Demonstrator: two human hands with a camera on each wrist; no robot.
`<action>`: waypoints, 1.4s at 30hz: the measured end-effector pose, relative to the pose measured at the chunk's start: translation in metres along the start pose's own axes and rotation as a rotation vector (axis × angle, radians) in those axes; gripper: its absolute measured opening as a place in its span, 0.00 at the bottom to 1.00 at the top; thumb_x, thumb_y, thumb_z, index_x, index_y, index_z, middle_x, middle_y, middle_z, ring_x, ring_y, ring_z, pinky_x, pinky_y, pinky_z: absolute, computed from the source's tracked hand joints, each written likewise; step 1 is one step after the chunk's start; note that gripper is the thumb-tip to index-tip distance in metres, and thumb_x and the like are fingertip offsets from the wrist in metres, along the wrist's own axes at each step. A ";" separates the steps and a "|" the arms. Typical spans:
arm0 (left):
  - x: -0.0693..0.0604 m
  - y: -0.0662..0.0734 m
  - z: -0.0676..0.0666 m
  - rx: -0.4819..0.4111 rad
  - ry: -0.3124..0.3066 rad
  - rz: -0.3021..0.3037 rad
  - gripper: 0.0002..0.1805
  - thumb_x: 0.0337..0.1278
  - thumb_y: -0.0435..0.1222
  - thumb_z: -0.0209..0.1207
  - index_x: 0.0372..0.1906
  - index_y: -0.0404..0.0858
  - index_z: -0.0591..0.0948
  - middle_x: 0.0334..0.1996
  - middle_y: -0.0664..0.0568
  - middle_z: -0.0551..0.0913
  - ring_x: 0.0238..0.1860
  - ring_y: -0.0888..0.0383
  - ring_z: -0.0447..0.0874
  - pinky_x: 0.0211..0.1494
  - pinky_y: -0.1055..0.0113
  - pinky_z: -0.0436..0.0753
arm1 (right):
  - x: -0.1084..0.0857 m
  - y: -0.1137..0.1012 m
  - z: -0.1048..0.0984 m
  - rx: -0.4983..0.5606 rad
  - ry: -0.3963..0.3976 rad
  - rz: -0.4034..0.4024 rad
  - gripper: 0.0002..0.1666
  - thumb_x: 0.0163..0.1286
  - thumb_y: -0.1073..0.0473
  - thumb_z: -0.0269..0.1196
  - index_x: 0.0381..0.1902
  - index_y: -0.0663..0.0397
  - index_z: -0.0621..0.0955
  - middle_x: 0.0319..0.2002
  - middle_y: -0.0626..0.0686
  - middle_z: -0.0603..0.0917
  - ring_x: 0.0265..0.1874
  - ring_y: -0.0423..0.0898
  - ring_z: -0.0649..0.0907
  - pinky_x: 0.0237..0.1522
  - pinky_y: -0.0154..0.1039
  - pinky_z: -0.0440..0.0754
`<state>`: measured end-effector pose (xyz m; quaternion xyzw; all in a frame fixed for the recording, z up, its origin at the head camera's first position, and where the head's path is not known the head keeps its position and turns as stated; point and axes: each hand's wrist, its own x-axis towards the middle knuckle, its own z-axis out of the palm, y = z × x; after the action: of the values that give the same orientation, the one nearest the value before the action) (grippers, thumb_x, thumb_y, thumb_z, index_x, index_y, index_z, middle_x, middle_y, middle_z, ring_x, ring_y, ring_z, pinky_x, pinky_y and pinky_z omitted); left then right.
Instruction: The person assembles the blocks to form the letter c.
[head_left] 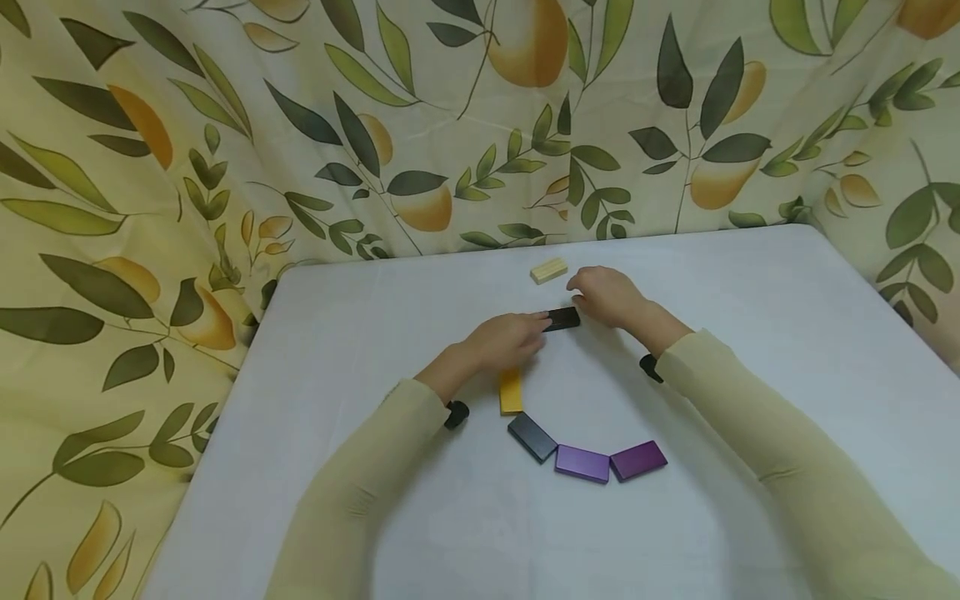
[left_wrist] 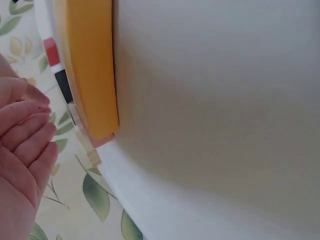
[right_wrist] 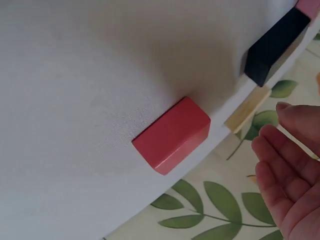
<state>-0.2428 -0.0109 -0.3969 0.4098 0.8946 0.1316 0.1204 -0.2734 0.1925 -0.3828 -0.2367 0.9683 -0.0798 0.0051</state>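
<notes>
Several small rectangular blocks lie in a curved row on the white table. My left hand (head_left: 510, 340) is over the left end of a black block (head_left: 562, 318); I cannot tell whether it touches. Its fingers look relaxed in the left wrist view, with a yellow block (left_wrist: 90, 70) beside them. My right hand (head_left: 609, 297) hovers to the right of the black block, near a plain wooden block (head_left: 548, 270), holding nothing. A red block (right_wrist: 172, 135) and part of a pink block (right_wrist: 307, 9) appear in the right wrist view; the hands hide both from the head view.
Nearer on the white table (head_left: 465, 525) the row runs on with a dark grey block (head_left: 532, 437), a light purple block (head_left: 582, 463) and a dark purple block (head_left: 638, 461). A leaf-and-fruit patterned cloth (head_left: 480, 125) hangs behind the table's far edge.
</notes>
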 end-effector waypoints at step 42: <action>0.030 -0.002 0.005 0.143 -0.107 -0.050 0.22 0.68 0.40 0.46 0.64 0.41 0.68 0.66 0.56 0.63 0.64 0.59 0.62 0.63 0.68 0.61 | 0.025 0.034 0.011 -0.011 -0.068 0.105 0.18 0.60 0.74 0.50 0.46 0.67 0.78 0.38 0.65 0.78 0.38 0.58 0.78 0.43 0.52 0.74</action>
<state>-0.2621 0.0117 -0.4059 0.4015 0.9039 0.0424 0.1415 -0.3104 0.2090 -0.3985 -0.1882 0.9791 -0.0659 0.0410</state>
